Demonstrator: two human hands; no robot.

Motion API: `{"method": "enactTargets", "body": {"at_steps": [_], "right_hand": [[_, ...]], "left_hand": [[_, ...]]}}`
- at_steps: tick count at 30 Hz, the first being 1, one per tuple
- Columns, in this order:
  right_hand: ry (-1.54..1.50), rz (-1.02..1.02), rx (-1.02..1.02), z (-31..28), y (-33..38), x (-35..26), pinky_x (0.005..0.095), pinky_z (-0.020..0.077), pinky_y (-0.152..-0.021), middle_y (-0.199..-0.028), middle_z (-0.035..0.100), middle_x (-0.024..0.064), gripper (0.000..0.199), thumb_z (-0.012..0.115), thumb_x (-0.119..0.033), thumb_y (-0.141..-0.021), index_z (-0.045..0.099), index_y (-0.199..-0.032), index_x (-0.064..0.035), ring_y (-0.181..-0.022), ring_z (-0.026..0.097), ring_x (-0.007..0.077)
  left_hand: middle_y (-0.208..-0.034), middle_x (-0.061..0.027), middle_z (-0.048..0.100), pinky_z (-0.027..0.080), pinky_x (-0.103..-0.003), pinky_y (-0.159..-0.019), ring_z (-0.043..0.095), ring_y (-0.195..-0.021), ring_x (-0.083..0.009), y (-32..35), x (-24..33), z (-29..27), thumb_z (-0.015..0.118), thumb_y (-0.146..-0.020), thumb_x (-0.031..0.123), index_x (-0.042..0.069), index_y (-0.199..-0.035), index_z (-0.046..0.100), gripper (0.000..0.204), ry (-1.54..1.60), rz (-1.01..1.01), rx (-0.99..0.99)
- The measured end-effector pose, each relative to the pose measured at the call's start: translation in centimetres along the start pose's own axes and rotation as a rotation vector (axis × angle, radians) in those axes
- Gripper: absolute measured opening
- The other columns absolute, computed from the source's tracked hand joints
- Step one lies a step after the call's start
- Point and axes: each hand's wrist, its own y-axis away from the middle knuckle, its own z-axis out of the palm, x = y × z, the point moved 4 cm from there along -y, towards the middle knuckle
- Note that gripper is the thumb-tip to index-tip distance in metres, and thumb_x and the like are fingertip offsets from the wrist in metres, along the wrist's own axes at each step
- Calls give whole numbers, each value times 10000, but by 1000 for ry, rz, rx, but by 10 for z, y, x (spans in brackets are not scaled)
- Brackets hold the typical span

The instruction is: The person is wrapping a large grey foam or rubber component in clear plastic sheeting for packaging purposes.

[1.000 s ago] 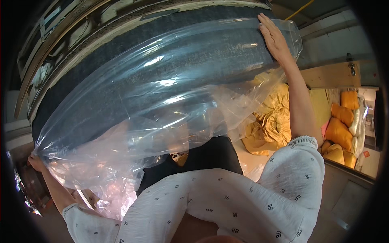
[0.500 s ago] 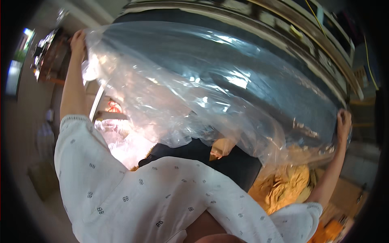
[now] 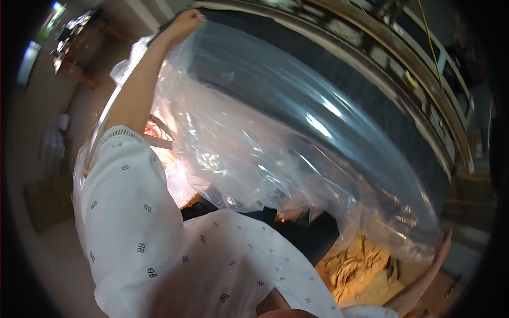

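Observation:
A wide sheet of clear plastic film (image 3: 254, 122) is stretched between my hands over a dark table top (image 3: 339, 69). My left hand (image 3: 186, 24) is closed on the film's far left corner, at the table's far left end. At the right, my right hand (image 3: 443, 245) grips the film's other end, though its fingers are partly hidden. The upper edge of the film is drawn fairly taut in a curve. Its lower part hangs crumpled in front of my body.
Beyond the dark top runs a wooden rail frame (image 3: 424, 87), with a yellow cord (image 3: 427, 26) across it. Crumpled tan cloth (image 3: 358, 267) lies at the lower right. More plastic and a red item (image 3: 154, 130) are below my left arm. A cluttered table (image 3: 79, 45) stands far left.
My left hand has moved right and farther away, carrying its corner of the film. My right hand has come down and nearer. The film now slants down to the right.

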Motion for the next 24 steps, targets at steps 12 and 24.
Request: {"method": "enactTargets", "body": {"at_steps": [12, 24], "right_hand": [[97, -30, 320, 13, -7, -30, 355, 415, -835, -1046, 565, 165, 264, 563, -159, -832, 549, -1059, -26, -987, 541, 288], [10, -468, 322, 13, 126, -283, 377, 284, -1007, -1295, 430, 127, 411, 455, -236, -869, 454, -1229, -38, -1231, 356, 294]], "left_hand": [[-847, -50, 611, 430, -259, -739, 566, -784, -151, -11, -10, 30, 577, -816, 259, 93, -937, 613, 208, -19, 304, 313], [-1046, -168, 600, 417, -343, -817, 569, -926, -287, -72, -224, -102, 489, -855, 367, -2, -1059, 578, 431, -552, 40, 218]]}}
